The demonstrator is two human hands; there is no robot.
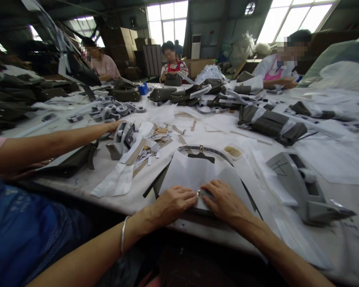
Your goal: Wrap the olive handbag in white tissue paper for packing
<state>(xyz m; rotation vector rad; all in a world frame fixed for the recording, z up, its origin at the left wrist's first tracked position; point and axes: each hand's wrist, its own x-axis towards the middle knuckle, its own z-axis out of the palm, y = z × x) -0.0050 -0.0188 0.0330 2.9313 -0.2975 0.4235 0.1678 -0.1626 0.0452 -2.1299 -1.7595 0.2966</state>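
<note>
A dark handbag (159, 182) lies in front of me at the table's near edge, mostly covered by white paper (184, 169). My left hand (177, 201) rests on the paper, its fingers lying flat and pointing right. From the other side my right hand (223, 199) lies on it too, fingers stretched and slightly apart. Between my fingertips shows a small gold-coloured metal fitting (199, 193). Beyond the paper, a strap (219, 150) with a gold buckle (201, 149) curves over a dark tab (201, 157). What lies under my palms is hidden.
A grey tape dispenser (306, 191) stands right, another tape dispenser (124, 137) left by a co-worker's arm (56, 143). Paper scraps (157, 141) and a small dish (232, 152) lie ahead. Dark bags (272, 121) and tape rolls (110, 109) lie farther back, where several people sit.
</note>
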